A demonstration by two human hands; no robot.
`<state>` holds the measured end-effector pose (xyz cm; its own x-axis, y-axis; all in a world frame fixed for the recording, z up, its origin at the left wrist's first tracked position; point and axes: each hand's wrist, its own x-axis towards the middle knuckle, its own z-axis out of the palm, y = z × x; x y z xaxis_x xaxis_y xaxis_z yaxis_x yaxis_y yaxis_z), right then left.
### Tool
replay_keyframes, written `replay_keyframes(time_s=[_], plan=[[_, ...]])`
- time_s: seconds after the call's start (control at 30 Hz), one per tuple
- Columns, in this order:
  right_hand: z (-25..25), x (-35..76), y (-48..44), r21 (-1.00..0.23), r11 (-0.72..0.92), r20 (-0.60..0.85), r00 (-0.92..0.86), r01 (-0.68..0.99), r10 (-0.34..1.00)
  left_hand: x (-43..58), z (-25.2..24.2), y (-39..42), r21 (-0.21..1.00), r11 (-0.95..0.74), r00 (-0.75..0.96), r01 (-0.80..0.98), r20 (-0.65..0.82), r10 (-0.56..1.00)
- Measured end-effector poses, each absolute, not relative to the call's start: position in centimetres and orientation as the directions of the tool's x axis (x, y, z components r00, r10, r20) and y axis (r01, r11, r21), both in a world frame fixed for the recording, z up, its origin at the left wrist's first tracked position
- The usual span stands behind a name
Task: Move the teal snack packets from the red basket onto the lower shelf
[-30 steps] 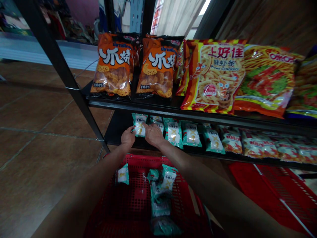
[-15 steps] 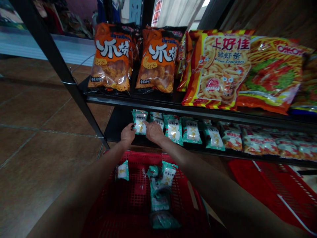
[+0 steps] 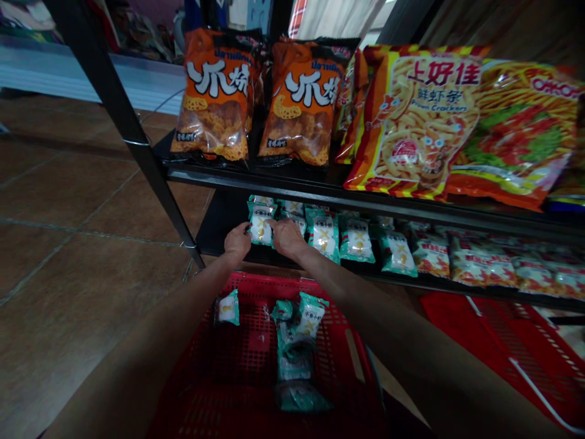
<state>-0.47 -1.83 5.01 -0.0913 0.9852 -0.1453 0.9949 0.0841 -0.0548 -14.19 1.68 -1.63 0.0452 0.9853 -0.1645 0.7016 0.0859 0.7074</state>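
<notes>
On the lower shelf, a small green-and-white snack bag [image 3: 261, 224] stands between my two hands. My left hand [image 3: 237, 241] is closed on its left edge, and my right hand [image 3: 287, 236] pinches its right side. Another bag of the same kind [image 3: 292, 208] is partly covered by my right hand. To the right, more matching bags [image 3: 324, 235] stand in a row. Below my forearms sits a red shopping basket [image 3: 260, 278] holding several of these green-and-white bags [image 3: 297, 356], with a single one [image 3: 228, 307] at its left.
The upper shelf carries orange snack bags [image 3: 214, 100] and larger prawn cracker bags [image 3: 418, 122]; its front edge [image 3: 274, 184] overhangs my hands. A black post [image 3: 132, 131] rises at the left. Another red basket [image 3: 475, 341] lies on the floor at the right.
The camera view has shifted slightly, so the upper shelf's bags appear further right. Both hands stay at the same small snack bag, and the basket's contents look unchanged.
</notes>
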Motion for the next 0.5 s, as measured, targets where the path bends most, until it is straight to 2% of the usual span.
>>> replay_keyframes(time_s=[0.33, 0.5], plan=[[5.2, -0.4, -1.9, -0.045, 0.095, -0.149, -0.101, 0.994, 0.984, -14.2, -1.1, 1.3, 0.673, 0.083, 0.046, 0.735, -0.171, 0.984], [5.0, 0.1, -1.3, -0.106, 0.068, -0.067, -0.075, 0.992, 0.995, -14.2, -0.6, 1.1, 0.640, 0.075, 0.024, 0.765, -0.145, 0.989]])
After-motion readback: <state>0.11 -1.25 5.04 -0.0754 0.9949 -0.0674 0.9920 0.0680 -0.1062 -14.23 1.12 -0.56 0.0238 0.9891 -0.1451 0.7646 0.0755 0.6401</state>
